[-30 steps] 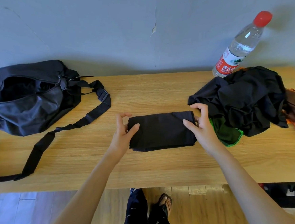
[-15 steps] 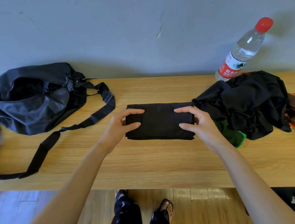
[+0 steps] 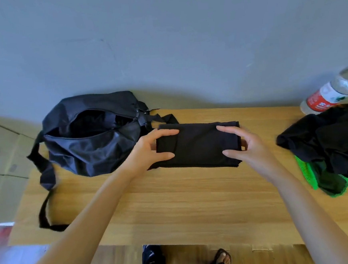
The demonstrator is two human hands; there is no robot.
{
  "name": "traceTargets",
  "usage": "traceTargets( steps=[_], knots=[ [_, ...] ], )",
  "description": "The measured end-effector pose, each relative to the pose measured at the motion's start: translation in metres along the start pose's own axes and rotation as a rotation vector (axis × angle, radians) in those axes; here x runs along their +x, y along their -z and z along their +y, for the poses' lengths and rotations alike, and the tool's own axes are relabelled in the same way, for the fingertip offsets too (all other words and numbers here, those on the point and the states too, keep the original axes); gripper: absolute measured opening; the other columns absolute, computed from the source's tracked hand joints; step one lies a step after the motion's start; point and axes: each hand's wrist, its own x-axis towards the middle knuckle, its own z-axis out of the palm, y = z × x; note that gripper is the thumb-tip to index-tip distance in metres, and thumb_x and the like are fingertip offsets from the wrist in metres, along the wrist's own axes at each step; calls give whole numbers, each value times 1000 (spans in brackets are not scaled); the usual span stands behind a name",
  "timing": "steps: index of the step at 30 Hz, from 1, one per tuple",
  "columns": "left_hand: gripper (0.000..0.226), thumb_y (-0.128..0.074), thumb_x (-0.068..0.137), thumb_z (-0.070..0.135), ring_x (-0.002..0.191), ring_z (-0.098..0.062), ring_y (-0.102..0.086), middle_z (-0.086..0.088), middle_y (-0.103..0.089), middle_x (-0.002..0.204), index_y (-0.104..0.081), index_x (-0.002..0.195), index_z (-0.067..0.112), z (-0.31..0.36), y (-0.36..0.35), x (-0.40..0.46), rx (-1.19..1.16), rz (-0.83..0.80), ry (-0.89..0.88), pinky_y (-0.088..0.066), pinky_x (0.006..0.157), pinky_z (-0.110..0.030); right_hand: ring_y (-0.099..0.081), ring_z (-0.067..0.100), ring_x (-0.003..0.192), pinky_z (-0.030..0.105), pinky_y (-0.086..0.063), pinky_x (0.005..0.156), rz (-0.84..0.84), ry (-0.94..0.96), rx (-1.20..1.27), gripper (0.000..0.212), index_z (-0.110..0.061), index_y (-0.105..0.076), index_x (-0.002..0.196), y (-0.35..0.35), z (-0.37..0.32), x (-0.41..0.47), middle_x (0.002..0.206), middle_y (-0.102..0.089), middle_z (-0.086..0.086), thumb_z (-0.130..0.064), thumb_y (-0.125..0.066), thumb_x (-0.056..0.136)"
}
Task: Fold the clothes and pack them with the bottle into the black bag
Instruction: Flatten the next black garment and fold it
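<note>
**Folded black garment on its way to the bag**

Folded black garment (image 3: 198, 145) now sits up off the tabletop, carried between both hands and much closer to the black bag (image 3: 90, 136) than it was a second ago, when it lay flat mid-table beside the unfolded clothes pile (image 3: 334, 140). Its left edge is just beside the bag's right end, overlapping the strap.

Reading: the folding of this piece looks finished, and the transfer into the bag is the step in hand. Bag mouth is unzipped and gaping, facing up toward the wall side (helpful; no need to open it first).

Grip:
- Left hand (image 3: 147, 152) clamps the left end, thumb on top near the front edge, fingers curled over the far edge.
- Right hand (image 3: 247, 144) does the same at the right end; thumb and forefinger spread wide across the fold, pinching the layers together.
- Neither hand is flat or loose; both pinch cloth.

Remaining: the pile, with green mesh showing under the black, is untouched on the wooden table (image 3: 185, 204). Water bottle (image 3: 330, 94) stands behind it at the right edge, partly cut off.
</note>
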Motion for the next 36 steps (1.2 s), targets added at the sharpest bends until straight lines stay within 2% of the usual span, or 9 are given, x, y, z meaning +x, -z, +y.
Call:
traceTargets(
  steps=[6, 11, 16, 21, 24, 27, 31, 33, 36],
  knots=[
    [51, -67, 80, -4, 102, -8, -61, 0, -51, 117, -58, 122, 23, 13, 105, -25, 96, 58, -63, -54, 80, -23, -54, 9, 113, 38, -46, 99, -26, 84, 30, 59, -47, -58, 119, -80, -55, 45, 122, -56, -4, -4, -70, 80],
    [50, -68, 80, -2, 103, -8, -61, 4, -53, 115, -59, 122, 23, 18, 188, -42, 140, 163, -72, -53, 83, -21, -50, 3, 118, 33, -43, 102, -79, 165, 9, 59, -40, -55, 126, -147, -99, 86, 127, -53, -12, -5, -69, 81],
    [51, -65, 80, -8, 100, -2, -62, -2, -53, 121, -60, 119, 23, 6, 246, -49, 99, 255, -54, -51, 79, -15, -40, -3, 121, 19, -30, 104, -91, 209, -81, 58, -34, -52, 130, -206, -118, 130, 135, -48, -10, -5, -68, 83],
    [51, -67, 79, -7, 110, -15, -59, -7, -51, 126, -60, 119, 23, -29, 276, -41, 125, 267, -20, -52, 87, -20, -45, -12, 103, -4, -29, 85, -96, 215, -165, 57, -27, -52, 131, -242, -107, 158, 119, -50, -3, -3, -68, 82],
    [52, -69, 78, -6, 110, -23, -57, -9, -47, 123, -60, 119, 25, -50, 283, -31, 180, 250, -27, -53, 90, -30, -48, 0, 105, 1, -34, 86, -89, 191, -204, 57, -27, -52, 131, -248, -93, 164, 113, -50, -2, -3, -68, 82],
    [59, -73, 78, 4, 106, -32, -55, -1, -43, 125, -59, 116, 48, -68, 286, -23, 299, 259, -35, -51, 91, -47, -47, 4, 110, 5, -34, 90, -70, 184, -252, 56, -26, -52, 132, -253, -84, 166, 112, -49, -4, -4, -68, 83],
    [71, -72, 80, 10, 111, -20, -47, 12, -36, 127, -47, 103, 73, -74, 281, -21, 445, 308, -51, -44, 84, -20, -47, 11, 111, 20, -38, 91, -19, 197, -347, 55, -27, -52, 132, -261, -81, 169, 112, -46, -5, -6, -68, 83],
    [65, -71, 81, 14, 103, -11, -47, 16, -35, 125, -46, 105, 69, -73, 277, -20, 519, 329, -81, -37, 75, -11, -48, 14, 111, 26, -41, 89, 1, 190, -390, 55, -28, -51, 132, -263, -80, 170, 113, -45, -5, -7, -68, 84],
    [60, -70, 83, 14, 90, 2, -44, 14, -36, 125, -46, 113, 61, -70, 279, -21, 547, 325, -101, -37, 73, -10, -49, 17, 110, 27, -43, 87, 15, 188, -392, 56, -28, -50, 133, -264, -82, 170, 112, -45, -3, -8, -67, 84]
  ],
)
